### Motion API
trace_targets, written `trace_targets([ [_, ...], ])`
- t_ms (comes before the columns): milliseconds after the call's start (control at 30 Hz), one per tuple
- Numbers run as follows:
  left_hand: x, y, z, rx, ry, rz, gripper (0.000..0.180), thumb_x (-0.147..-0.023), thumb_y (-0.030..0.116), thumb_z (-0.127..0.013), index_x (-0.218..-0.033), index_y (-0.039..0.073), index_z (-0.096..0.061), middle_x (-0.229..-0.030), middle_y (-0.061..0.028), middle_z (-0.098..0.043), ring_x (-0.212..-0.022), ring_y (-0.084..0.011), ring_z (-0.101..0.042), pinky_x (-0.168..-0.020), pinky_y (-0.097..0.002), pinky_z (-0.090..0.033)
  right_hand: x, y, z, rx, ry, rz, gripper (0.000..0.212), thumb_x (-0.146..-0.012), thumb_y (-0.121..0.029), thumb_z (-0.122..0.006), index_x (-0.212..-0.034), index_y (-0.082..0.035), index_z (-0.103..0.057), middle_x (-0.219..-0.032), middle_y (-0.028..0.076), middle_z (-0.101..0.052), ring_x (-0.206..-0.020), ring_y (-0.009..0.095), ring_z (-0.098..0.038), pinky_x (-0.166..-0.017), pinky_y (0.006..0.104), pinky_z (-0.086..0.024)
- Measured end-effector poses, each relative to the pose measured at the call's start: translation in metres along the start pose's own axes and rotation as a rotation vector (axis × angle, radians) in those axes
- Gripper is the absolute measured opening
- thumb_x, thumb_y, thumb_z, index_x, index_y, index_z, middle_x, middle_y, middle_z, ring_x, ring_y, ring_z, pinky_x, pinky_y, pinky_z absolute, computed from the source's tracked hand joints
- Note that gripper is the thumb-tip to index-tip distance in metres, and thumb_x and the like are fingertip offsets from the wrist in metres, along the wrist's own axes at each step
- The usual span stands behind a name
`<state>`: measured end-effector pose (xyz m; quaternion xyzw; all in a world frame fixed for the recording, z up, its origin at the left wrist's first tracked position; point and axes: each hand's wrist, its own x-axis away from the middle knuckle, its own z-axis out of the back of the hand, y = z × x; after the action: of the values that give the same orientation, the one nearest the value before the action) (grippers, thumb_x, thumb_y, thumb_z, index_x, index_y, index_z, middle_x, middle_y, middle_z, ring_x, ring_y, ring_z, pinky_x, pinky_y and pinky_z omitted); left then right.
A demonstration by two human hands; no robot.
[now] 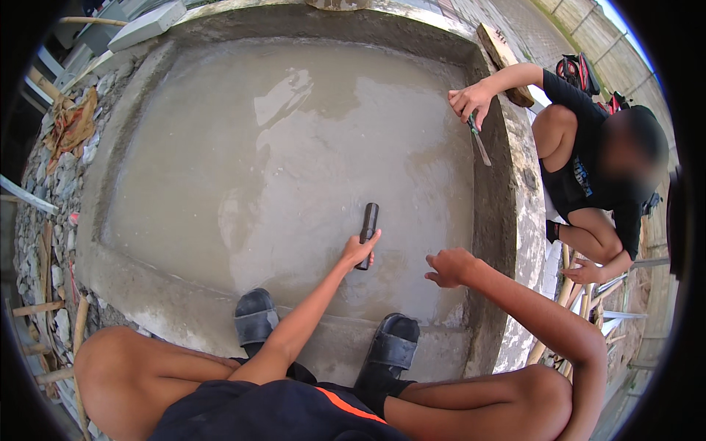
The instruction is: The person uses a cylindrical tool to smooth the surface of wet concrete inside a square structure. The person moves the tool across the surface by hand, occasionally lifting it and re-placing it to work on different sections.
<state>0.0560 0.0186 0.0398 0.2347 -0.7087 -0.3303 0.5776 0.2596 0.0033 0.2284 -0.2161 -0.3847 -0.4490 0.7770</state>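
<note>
A dark cylinder (370, 217), smooth and about as long as a hand, is gripped in my left hand (358, 251). It stands out above and below my fist, low over the wet grey cement floor (294, 184) of a shallow basin; I cannot tell whether its lower end touches. To the right, my right hand (450, 267) hangs over the same wet surface, index finger and thumb apart and the other fingers loosely bent. Nothing shows in it. Beyond the basin's right wall (507, 191) another person squats, holding a small trowel (480, 145) just inside that wall.
My black sandals (391, 342) rest on the basin's near ledge. A wooden board (506, 62) lies on the right wall's far corner. Rubble (62, 191) and wood pieces line the left side, with a pale block (147, 26) at the far left. Bamboo poles lie at the right.
</note>
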Motion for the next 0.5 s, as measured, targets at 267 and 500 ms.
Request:
trace_targets([
  [267,-0.003,-0.001,0.001,-0.009,0.075,-0.024,0.057,-0.082,0.059,-0.059,-0.063,0.005,-0.049,-0.054,-0.0054,-0.053,-0.044,-0.0152,-0.055,-0.045,-0.0298,-0.05,-0.003,0.001,-0.001,0.0,0.009,0.012,0.048,-0.083,-0.049,-0.059,-0.107,-0.007,-0.057,-0.094,0.016,-0.067,-0.088,0.031,-0.065,-0.073,0.044,-0.052],
  [500,-0.007,0.003,0.002,-0.117,0.045,-0.104,0.052,-0.083,0.053,-0.061,-0.068,0.005,-0.048,-0.053,-0.0049,-0.052,-0.042,-0.0148,-0.054,-0.041,-0.0296,-0.047,-0.014,0.005,-0.011,-0.014,0.031,0.012,0.049,-0.082,-0.05,-0.062,-0.108,-0.008,-0.057,-0.097,0.016,-0.067,-0.09,0.031,-0.065,-0.074,0.0447,-0.052],
])
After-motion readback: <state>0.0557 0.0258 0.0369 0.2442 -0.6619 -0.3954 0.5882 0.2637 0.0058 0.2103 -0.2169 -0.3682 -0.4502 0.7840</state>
